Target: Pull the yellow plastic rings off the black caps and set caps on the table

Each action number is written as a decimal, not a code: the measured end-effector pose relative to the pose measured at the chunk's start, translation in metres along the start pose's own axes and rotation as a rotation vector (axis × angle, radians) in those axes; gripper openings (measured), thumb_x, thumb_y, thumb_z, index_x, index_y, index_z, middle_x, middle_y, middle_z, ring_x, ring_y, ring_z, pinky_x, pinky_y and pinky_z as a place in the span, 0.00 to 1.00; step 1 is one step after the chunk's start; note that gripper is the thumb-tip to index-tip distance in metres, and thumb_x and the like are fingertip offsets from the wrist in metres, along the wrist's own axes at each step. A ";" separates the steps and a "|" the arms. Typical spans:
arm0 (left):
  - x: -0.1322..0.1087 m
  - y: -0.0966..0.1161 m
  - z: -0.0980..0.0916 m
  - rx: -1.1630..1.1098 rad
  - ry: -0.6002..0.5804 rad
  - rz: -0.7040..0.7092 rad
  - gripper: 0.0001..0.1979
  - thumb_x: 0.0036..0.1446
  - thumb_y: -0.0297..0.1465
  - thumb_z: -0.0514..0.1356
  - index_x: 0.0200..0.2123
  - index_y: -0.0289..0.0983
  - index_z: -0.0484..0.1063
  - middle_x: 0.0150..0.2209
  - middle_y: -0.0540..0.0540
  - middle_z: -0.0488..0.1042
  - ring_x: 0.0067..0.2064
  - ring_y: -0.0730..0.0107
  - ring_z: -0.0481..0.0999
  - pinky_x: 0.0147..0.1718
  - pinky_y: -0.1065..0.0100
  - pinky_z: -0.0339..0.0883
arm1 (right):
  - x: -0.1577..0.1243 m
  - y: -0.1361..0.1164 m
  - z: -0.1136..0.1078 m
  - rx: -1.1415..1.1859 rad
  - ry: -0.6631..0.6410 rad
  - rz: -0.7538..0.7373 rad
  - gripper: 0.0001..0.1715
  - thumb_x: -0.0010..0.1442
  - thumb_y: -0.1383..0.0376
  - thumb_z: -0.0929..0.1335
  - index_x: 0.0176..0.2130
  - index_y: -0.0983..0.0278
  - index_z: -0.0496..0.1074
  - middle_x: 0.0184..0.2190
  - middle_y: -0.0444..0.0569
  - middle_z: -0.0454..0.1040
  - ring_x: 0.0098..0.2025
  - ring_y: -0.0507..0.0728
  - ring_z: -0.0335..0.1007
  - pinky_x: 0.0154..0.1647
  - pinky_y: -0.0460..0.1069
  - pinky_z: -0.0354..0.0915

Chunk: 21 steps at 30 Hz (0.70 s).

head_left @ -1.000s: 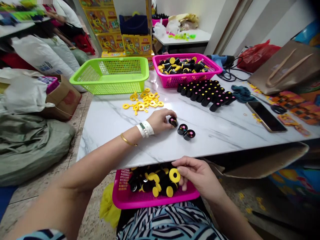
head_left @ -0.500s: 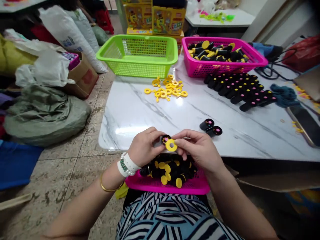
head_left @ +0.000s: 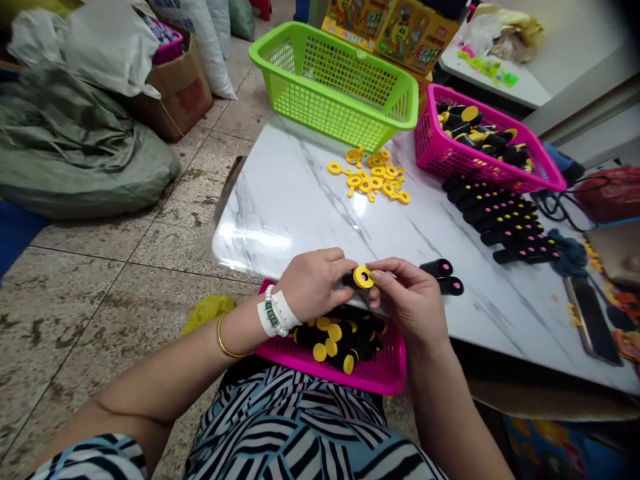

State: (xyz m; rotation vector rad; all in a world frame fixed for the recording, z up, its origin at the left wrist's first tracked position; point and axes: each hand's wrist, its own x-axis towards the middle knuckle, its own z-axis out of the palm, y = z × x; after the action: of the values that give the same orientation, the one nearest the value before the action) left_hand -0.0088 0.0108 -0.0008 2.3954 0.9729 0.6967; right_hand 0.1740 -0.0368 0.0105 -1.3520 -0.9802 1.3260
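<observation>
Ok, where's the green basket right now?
In the head view, the green basket sits at the marble table's far edge, left of the pink basket there, just behind the loose yellow rings.

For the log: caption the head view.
Left hand holds a small black cylinder, right hand a yellow plastic ring, over a pink mesh basket.

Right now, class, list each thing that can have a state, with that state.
Left hand, closed on black cylinder.
Right hand, fingers pinching yellow ring at the cylinder's end.
Green basket, upright, empty.
Table pink basket, upright, holding black and yellow parts.
Lap pink basket, partly filled with the same parts.
Two loose cylinders, lying on their sides.
Phone, lying flat, screen dark.
</observation>
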 end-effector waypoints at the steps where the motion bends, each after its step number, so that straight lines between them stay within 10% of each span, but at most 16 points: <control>1: 0.000 0.000 0.000 0.004 -0.001 0.000 0.09 0.56 0.33 0.61 0.40 0.38 0.75 0.31 0.49 0.70 0.33 0.70 0.71 0.31 0.70 0.63 | 0.000 0.000 0.000 0.006 0.003 -0.002 0.09 0.56 0.63 0.74 0.38 0.64 0.78 0.20 0.43 0.74 0.19 0.47 0.68 0.22 0.42 0.65; 21: 0.003 0.009 -0.016 -0.161 -0.101 -0.043 0.10 0.58 0.33 0.57 0.38 0.36 0.76 0.28 0.49 0.72 0.30 0.71 0.71 0.30 0.70 0.64 | 0.008 -0.011 0.004 -0.042 -0.127 0.104 0.13 0.55 0.61 0.74 0.36 0.67 0.72 0.18 0.43 0.73 0.16 0.48 0.66 0.17 0.41 0.62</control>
State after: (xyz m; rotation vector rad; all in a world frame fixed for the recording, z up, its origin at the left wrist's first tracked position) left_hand -0.0119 0.0109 0.0175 2.2400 0.8891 0.6079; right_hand 0.1713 -0.0262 0.0197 -1.3796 -1.0403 1.4923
